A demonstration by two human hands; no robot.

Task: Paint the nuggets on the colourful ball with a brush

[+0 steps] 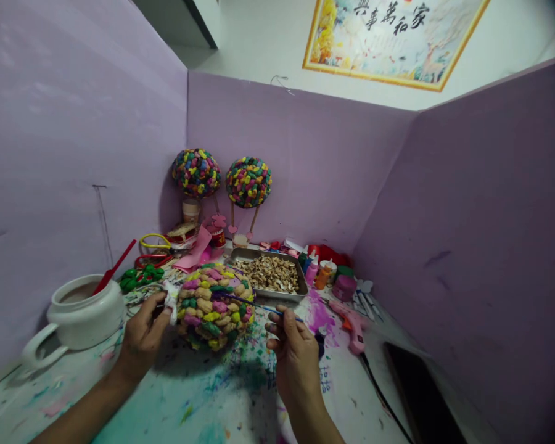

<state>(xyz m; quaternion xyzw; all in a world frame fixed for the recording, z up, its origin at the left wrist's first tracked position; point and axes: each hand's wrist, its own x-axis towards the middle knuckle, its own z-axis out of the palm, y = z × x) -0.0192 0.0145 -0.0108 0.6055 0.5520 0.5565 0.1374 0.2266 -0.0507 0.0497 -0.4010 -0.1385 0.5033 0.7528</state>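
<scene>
A ball covered in peanut shells (215, 317), some painted pink, yellow, green or purple and others bare tan, is just above or on the paint-stained table. At its left side, my left hand (143, 336) pinches a crumpled white tissue-like piece (171, 299) against it. My right hand (296, 354) is closed round a thin paintbrush (266, 308), pencil-fashion. The brush's dark purple tip reaches the front of the ball, near a purple shell. A small dark bottle (320, 341) stands partly hidden behind my right hand.
Behind the ball sits a metal tray (280, 295) of broken shells. Paint bottles (322, 276), a pink glue gun (351, 324) and a black phone-like slab (420, 394) lie right. A white mug (90, 320) stands left. Two painted balls (248, 182) on sticks stand behind, near purple partitions.
</scene>
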